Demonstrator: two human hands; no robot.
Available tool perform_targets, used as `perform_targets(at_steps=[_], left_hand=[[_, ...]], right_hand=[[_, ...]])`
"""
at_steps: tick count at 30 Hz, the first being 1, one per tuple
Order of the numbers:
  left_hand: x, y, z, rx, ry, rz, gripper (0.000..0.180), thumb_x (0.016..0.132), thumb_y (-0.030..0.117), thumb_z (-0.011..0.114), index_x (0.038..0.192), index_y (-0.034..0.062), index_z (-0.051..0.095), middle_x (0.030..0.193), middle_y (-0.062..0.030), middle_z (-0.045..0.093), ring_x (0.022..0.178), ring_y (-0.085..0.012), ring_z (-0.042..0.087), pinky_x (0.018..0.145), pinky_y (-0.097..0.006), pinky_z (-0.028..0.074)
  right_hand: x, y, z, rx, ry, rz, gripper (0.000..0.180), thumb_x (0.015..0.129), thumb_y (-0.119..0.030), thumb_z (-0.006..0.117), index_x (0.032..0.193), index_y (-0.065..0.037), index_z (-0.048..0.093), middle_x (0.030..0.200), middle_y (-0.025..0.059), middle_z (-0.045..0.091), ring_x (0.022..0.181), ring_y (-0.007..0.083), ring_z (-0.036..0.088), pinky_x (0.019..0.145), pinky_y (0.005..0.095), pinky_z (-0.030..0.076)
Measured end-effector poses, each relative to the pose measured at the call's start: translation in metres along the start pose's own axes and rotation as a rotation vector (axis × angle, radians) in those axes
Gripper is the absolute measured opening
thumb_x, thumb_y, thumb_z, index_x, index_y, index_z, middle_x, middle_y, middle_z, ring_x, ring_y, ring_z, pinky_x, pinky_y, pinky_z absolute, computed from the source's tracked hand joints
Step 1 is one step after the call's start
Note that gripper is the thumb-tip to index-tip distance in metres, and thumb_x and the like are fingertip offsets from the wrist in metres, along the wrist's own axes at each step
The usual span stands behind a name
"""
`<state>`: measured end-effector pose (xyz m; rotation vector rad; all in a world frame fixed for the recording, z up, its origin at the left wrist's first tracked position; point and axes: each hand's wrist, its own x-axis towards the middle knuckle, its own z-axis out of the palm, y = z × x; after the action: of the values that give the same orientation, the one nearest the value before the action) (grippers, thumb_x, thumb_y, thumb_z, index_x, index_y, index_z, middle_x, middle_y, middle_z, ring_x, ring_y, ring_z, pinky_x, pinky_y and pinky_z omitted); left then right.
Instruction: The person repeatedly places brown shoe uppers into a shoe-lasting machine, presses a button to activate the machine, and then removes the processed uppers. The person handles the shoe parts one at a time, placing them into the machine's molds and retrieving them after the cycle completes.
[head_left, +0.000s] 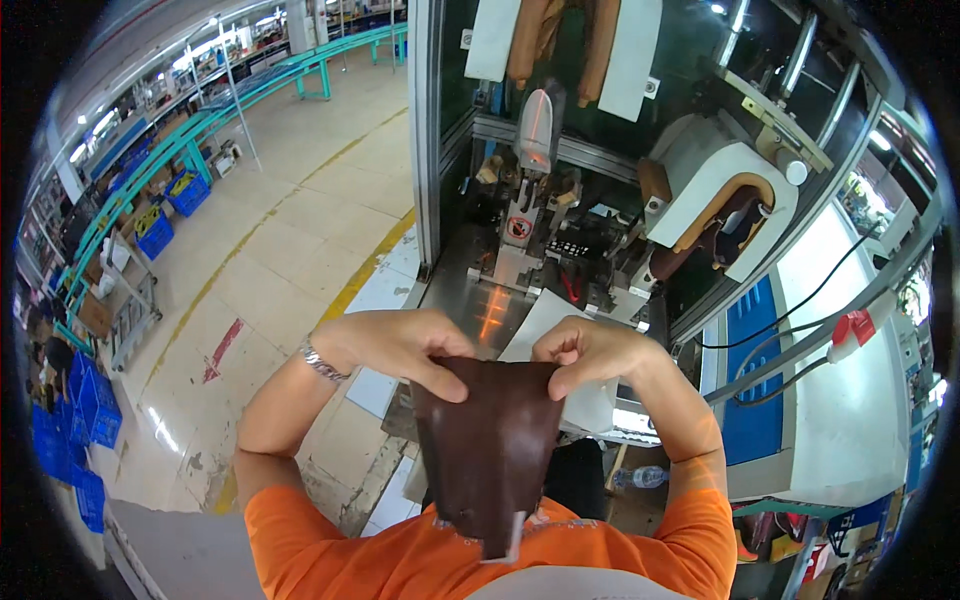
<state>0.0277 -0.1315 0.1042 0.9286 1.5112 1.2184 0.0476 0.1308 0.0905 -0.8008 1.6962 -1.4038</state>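
A dark brown, smooth leather piece (490, 425), shaped like a shoe upper, hangs in front of my chest. My left hand (405, 345) pinches its upper left corner between thumb and fingers, while my right hand (597, 355) grips the upper right corner the same way. The piece narrows toward its lower end, where a pale strip shows at the edge. Just beyond my hands stands a machine with an upright, rounded metal form (536, 130), lit by red light lines. More orange-red light lines fall on the metal plate (490, 312) below the form.
White clamp blocks with tan padding (745, 205) sit at the machine's right, with another brown piece inside. A metal frame post (425, 140) rises at left. A white sheet (560, 325) lies behind my right hand. A plastic bottle (640, 477) lies low right. Blue crates (185, 192) stand far left.
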Motion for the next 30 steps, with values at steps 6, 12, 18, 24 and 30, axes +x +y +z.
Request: perform_targets(at_steps=[6,12,18,24,30], left_hand=[[0.001,-0.016,-0.027,-0.086,0.013,0.067,0.030,0.077,0.017,0.068,0.091,-0.0039,0.052,0.081,-0.0004,0.055,0.074,-0.0062,0.052,0.064,-0.020,0.044],[0.025,-0.004,-0.075,0.300,0.369,0.300,0.022,0.084,0.022,0.058,0.093,0.0013,0.054,0.083,0.0031,0.050,0.081,-0.0072,0.046,0.072,-0.023,0.040],[0.095,0.027,-0.165,-0.003,0.693,0.746,0.017,0.087,0.018,0.055,0.094,0.0034,0.058,0.084,0.0037,0.055,0.076,-0.0052,0.048,0.069,-0.021,0.039],[0.131,0.036,-0.198,-0.239,0.730,0.762,0.012,0.086,0.018,0.055,0.091,0.0077,0.060,0.081,0.0051,0.056,0.072,-0.0036,0.048,0.062,-0.020,0.038],[0.138,0.027,-0.213,-0.378,0.764,0.651,0.010,0.083,0.015,0.054,0.090,0.0106,0.060,0.083,0.0051,0.058,0.075,-0.0043,0.052,0.059,-0.019,0.037]], right_hand=[[-0.009,0.012,-0.025,0.156,0.238,-0.209,0.036,0.072,-0.034,0.071,0.071,-0.001,0.057,0.069,-0.0013,0.053,0.066,0.0069,0.047,0.057,0.0225,0.036],[-0.002,0.025,-0.074,0.091,0.520,-0.415,0.021,0.077,-0.023,0.068,0.082,-0.004,0.059,0.082,-0.0015,0.056,0.076,0.0084,0.051,0.067,0.0226,0.040],[0.042,-0.017,-0.153,0.279,0.872,-0.682,0.016,0.079,-0.009,0.064,0.095,-0.007,0.061,0.085,-0.0019,0.061,0.079,0.0082,0.054,0.075,0.0227,0.041],[0.066,-0.026,-0.185,0.390,0.935,-0.723,0.018,0.083,-0.014,0.059,0.099,-0.006,0.056,0.093,0.0021,0.060,0.085,0.0126,0.055,0.078,0.0274,0.042],[0.081,-0.024,-0.194,0.555,0.978,-0.719,0.018,0.081,-0.012,0.060,0.096,-0.005,0.053,0.089,0.0032,0.058,0.087,0.0148,0.055,0.082,0.0283,0.044]])
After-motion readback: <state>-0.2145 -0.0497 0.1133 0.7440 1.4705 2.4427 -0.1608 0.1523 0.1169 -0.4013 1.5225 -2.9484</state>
